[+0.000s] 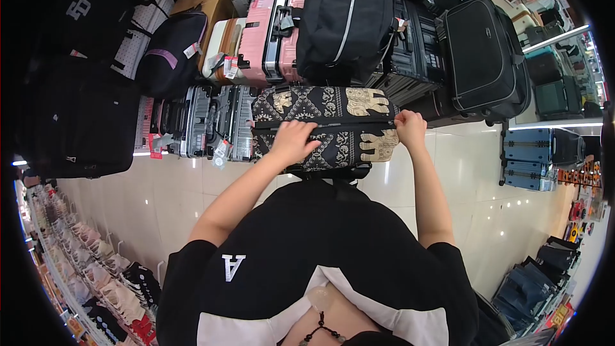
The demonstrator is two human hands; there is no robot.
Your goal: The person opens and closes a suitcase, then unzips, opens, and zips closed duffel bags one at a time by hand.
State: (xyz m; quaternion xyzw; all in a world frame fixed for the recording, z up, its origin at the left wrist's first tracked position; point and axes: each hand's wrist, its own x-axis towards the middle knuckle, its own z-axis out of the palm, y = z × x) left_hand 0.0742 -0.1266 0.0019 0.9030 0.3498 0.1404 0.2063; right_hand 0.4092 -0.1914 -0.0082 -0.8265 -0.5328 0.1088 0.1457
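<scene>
The patterned bag [311, 105] sat straight in front of me, just beyond my waist, its black cloth printed with cream elephants and scrollwork, and a long black zip [365, 122] ran along it from side to side. My left hand [295, 139] lay over the left part of that zip, palm down, the fingers bent together and the thumb set apart toward me; I can't tell whether the fingertips gripped anything, since my own knuckles hid them. My right hand [411, 127] was at the bag's right end, its fingers drawn in narrow and pinching the edge near the end of the zip, though whether they had a tab between them was too small to make out. Just beside the bag on the left stood silver suitcases [236, 115] with tags hanging from them. Beyond it were a pink suitcase [255, 35] and, to the right of that, a big black bag [346, 16] with a pale stripe down it. A dark suitcase [480, 57] stood farther right, past my right hand. Shiny pale floor tiles [394, 186] showed below, between my arms and the bag.
</scene>
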